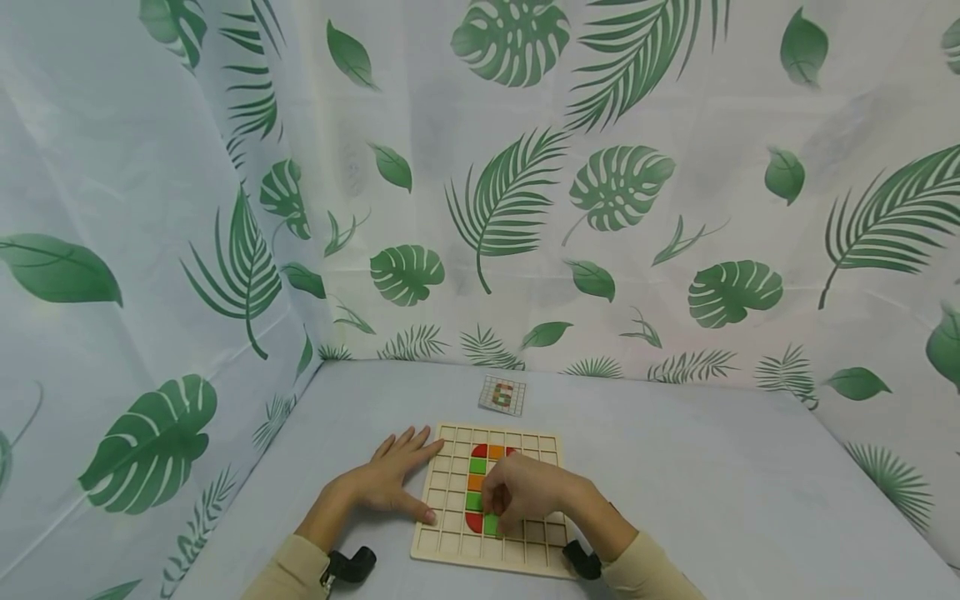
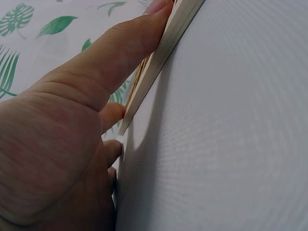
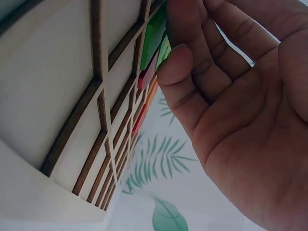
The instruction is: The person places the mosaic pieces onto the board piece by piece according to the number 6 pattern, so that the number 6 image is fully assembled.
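A wooden grid board [image 1: 435, 546] lies on the table, with red, orange and green tiles set in several of its squares. My left hand [image 1: 390, 477] is spread at the board's left edge, thumb on the rim and fingers stretched towards the upper left corner. Its thumb [image 2: 125, 53] presses the board's edge in the left wrist view. My right hand [image 1: 532, 490] is over the board with curled fingers, holding a green square tile [image 1: 491, 525] at the bottom row. In the right wrist view, fingers [image 3: 179, 62] partly hide the tiles, and the grip's tip is out of frame.
A small pattern card [image 1: 502, 395] with a coloured figure on a grid lies beyond the board. The table [image 1: 720, 483] has a white cover. Leaf-printed curtains [image 1: 420, 208] stand behind and to the left. A black wrist device [image 1: 352, 565] sits on each forearm.
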`<state>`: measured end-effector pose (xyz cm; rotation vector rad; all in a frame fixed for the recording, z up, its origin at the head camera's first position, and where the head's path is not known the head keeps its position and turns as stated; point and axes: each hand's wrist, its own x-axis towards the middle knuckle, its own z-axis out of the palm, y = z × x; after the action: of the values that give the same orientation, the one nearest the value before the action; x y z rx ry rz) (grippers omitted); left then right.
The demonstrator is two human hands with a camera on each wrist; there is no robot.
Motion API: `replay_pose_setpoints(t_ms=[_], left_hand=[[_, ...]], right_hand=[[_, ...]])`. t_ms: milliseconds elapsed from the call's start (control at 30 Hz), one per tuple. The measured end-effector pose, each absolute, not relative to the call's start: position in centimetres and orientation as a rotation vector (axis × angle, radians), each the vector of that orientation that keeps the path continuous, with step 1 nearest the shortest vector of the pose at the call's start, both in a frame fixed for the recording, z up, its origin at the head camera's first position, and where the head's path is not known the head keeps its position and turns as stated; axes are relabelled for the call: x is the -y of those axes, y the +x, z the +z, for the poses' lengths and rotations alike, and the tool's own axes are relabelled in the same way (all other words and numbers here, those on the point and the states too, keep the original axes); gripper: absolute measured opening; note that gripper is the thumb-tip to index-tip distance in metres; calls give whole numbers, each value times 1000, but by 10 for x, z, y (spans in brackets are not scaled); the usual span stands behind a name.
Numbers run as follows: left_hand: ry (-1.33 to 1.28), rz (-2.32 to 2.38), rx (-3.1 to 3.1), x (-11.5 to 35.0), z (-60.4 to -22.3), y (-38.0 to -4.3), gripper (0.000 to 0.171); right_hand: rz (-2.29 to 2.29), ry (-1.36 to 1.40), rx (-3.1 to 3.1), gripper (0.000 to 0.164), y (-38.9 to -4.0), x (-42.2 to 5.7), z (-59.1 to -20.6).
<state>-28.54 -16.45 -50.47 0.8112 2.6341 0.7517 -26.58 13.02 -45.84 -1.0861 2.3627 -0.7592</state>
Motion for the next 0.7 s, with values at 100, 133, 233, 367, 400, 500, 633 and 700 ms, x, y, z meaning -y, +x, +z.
replay_pose_setpoints(t_ms=[100,133,233,367,400,500,633,700], left_hand=[[815,757,-2630,165,-504,-285,117],[816,758,-2628,165,-504,-285,117],[820,765,-2624,165,-503,-284,117],[822,763,-2628,165,-504,-284,117],[820,760,-2630,165,-504,-284,117],[817,752,-2638,165,-505,-284,117],[811,750,-2640,164,-504,-284,117],[810,747,-2640,164,-504,-284,117]], right_hand=[[-748,-1080,-2372,23,-265,-130,-458],[-744,-1078,-2378,23,-265,-130,-458],[-726,-1079,-2394,22,-264,-130,-458],[-730,-1098,-2397,20,-264,-131,-457],[-740,-1103,-2394,19,-264,-131,-457],[-801,-1104,-2388,19,-264,-135,-454],[-890,-1094,-2416,22,-266,-144,-451],[-909,-1105,-2445,24,-268,-150,-451]])
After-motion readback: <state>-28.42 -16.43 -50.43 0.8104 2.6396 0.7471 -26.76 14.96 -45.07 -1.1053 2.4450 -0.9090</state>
